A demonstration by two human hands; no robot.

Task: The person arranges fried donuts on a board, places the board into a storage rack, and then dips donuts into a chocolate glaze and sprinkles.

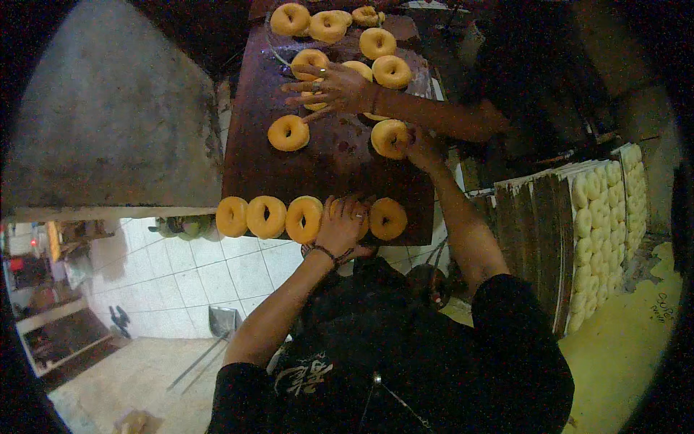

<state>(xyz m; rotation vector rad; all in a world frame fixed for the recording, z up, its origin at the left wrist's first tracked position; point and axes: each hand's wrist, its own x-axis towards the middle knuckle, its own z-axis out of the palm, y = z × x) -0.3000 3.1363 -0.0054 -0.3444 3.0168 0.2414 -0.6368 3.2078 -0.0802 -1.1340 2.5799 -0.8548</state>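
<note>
My left hand [342, 226] is closed round a golden ring doughnut near the front edge of a dark brown board [253, 166]. It sits in a row with other doughnuts [303, 231], one [388, 230] just to its right. My right hand [423, 150] grips another doughnut [384, 138] at the board's right, fingers partly hidden. Farther back lie several loose doughnuts [377, 44]. A co-worker's hand [336, 91] reaches in from the right across some of them, fingers spread.
At the right, racks of stacked trays [596, 231] hold pale rings of dough. A grey block [116, 116] borders the board on the left. Below are a white tiled floor [166, 275], a long-handled dustpan [223, 322] and a yellow surface [607, 347].
</note>
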